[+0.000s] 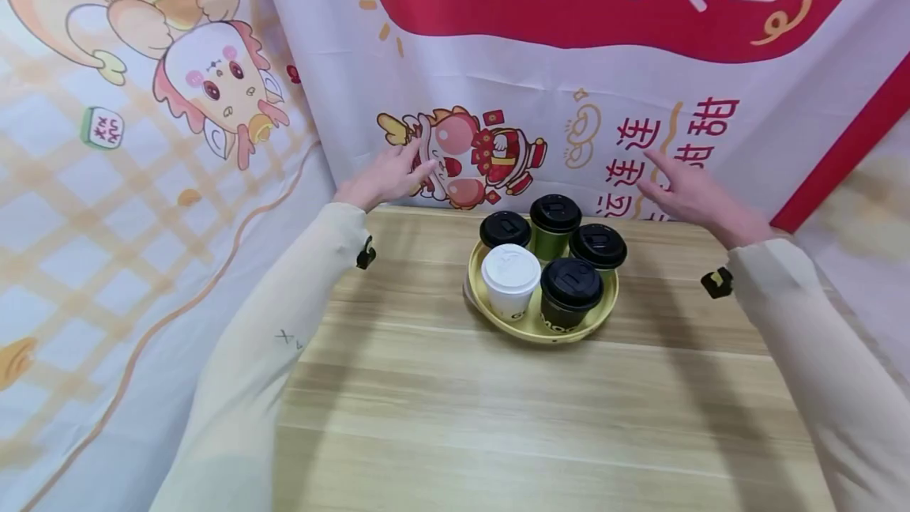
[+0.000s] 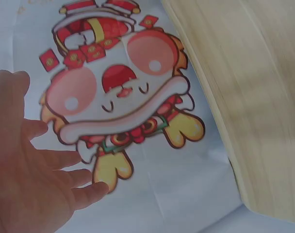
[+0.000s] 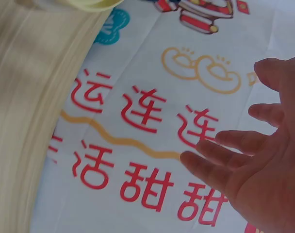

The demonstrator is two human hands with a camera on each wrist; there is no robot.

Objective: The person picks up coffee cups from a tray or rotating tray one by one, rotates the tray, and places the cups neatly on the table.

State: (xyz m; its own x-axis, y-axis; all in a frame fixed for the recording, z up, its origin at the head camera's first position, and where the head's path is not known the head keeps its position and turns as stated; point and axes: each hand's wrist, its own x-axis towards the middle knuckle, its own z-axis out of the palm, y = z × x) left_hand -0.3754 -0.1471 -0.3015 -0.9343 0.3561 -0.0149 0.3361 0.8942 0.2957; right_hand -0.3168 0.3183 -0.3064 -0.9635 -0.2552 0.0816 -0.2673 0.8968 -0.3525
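Note:
My left hand (image 1: 384,176) reaches out over the far left part of the table, holding nothing, its fingers spread in the left wrist view. On the other side my right hand (image 1: 690,190) is held out likewise, fingers apart and palm bare. Between and nearer than the hands stands a round yellow tray (image 1: 529,330) with several lidded paper cups. A white cup (image 1: 510,279) and a dark cup (image 1: 571,291) are at its front. Behind them are a green cup (image 1: 550,231), a black-lidded cup (image 1: 505,229) at left and another black-lidded cup (image 1: 599,247) at right.
The wooden table (image 1: 540,425) ends at a printed white cloth (image 1: 341,62) with red lettering and cartoon figures. A patterned cloth wall (image 1: 92,243) runs along the left side, and another cloth (image 1: 867,235) along the right.

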